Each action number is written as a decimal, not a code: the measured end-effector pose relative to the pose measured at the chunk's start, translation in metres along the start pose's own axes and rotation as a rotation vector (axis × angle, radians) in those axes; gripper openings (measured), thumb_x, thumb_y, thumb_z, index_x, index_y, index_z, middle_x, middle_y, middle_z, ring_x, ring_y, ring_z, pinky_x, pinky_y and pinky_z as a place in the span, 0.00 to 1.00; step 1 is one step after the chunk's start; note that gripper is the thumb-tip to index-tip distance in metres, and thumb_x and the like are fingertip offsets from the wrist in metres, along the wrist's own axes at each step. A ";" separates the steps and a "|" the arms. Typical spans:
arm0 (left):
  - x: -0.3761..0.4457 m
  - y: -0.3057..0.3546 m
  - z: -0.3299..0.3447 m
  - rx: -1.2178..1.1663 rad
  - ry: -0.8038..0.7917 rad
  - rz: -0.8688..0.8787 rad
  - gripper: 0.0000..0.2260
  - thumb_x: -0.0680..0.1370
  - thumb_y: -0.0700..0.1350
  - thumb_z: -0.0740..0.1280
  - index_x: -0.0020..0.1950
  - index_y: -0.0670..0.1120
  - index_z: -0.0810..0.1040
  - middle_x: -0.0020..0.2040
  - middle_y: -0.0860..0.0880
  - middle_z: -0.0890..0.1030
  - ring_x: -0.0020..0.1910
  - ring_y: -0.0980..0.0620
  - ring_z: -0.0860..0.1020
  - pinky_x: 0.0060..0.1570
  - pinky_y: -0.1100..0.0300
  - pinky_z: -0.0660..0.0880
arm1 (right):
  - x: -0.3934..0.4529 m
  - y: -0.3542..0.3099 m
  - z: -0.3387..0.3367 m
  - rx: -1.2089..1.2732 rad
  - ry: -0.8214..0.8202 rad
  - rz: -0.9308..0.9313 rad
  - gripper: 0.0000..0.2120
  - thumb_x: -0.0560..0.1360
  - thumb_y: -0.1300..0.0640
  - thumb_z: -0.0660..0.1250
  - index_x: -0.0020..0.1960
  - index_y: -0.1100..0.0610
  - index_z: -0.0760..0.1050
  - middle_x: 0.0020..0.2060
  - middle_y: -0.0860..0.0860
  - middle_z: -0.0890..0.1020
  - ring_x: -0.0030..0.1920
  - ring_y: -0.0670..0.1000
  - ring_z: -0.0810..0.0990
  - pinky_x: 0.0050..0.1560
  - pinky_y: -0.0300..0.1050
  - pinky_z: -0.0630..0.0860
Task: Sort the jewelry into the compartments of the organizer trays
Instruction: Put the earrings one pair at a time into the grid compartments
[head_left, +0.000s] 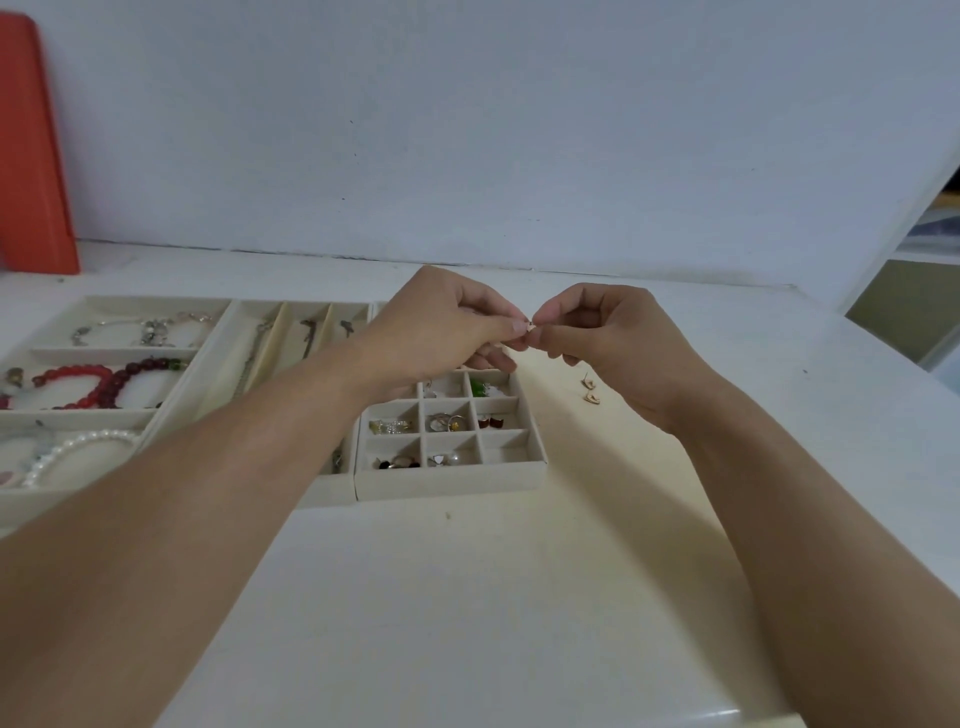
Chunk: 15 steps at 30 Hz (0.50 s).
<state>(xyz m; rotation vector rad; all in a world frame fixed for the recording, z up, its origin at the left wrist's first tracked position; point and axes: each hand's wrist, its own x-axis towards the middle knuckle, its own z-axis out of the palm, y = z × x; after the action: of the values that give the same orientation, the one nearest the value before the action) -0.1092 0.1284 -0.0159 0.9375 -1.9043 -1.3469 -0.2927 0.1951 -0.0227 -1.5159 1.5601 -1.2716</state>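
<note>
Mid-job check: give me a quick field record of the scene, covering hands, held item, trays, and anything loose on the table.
left hand: pinches the small item, above the grid tray
right hand: pinches the same item from the other side
small item: tiny, type unclear
grid tray: most visible cells filled; front right cell looks empty
bracelet tray: red bead bracelet, pearl strand
loose: two gold earrings on the table, right of grid tray

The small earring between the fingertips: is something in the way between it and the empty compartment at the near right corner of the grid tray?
Nothing visible blocks it. Both hands, left hand and right hand, pinch the small earring above the far end of the grid tray. The empty compartment lies open, nearer the person.
</note>
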 end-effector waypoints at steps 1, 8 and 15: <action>0.000 0.000 0.000 -0.017 -0.004 -0.010 0.02 0.77 0.39 0.72 0.47 0.44 0.85 0.41 0.48 0.87 0.39 0.51 0.86 0.39 0.64 0.79 | 0.000 0.000 0.001 -0.011 0.010 0.000 0.06 0.70 0.58 0.78 0.45 0.56 0.82 0.37 0.50 0.85 0.38 0.49 0.78 0.44 0.51 0.72; 0.000 0.000 0.001 -0.142 0.004 -0.116 0.01 0.75 0.37 0.74 0.46 0.41 0.84 0.41 0.43 0.87 0.38 0.50 0.85 0.37 0.65 0.80 | -0.002 -0.001 0.004 -0.105 0.052 -0.052 0.07 0.69 0.59 0.79 0.43 0.55 0.82 0.37 0.48 0.86 0.34 0.47 0.76 0.32 0.43 0.68; 0.003 -0.005 -0.003 -0.108 0.028 -0.179 0.03 0.74 0.37 0.76 0.47 0.40 0.85 0.41 0.41 0.85 0.36 0.51 0.84 0.40 0.61 0.83 | -0.002 -0.001 0.006 -0.247 0.047 -0.092 0.05 0.73 0.62 0.76 0.46 0.53 0.84 0.35 0.43 0.84 0.29 0.39 0.77 0.27 0.29 0.67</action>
<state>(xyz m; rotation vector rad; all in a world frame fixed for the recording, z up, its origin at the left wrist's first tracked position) -0.1074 0.1231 -0.0195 1.0872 -1.7421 -1.5152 -0.2863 0.1957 -0.0245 -1.7389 1.7478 -1.2072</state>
